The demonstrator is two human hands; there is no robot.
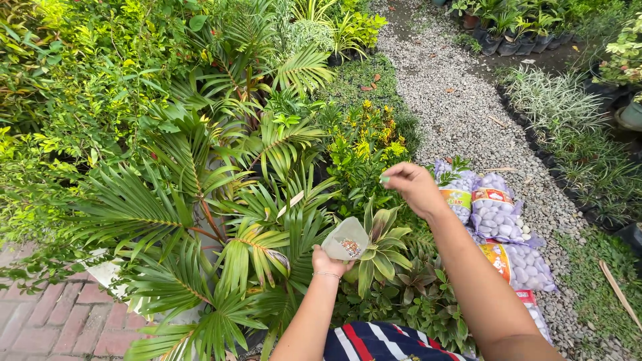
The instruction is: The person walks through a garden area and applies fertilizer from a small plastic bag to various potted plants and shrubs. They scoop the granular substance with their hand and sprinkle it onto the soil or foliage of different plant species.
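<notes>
My left hand [329,262] holds a small clear plastic bag [346,241] with brownish granules in its bottom, raised over the palm-like plants [221,200]. My right hand [413,187] is stretched out higher and to the right, its fingertips pinched together above a yellow-green shrub [366,144]. What the pinched fingers hold is too small to tell. A variegated rosette plant [381,244] sits right beside the bag.
Dense potted greenery fills the left and centre. A gravel path [461,100] runs up the right, with clear sacks of white pebbles [498,217] lying on it. Rows of potted plants [555,107] line the far right. Red brick paving [47,321] lies at the lower left.
</notes>
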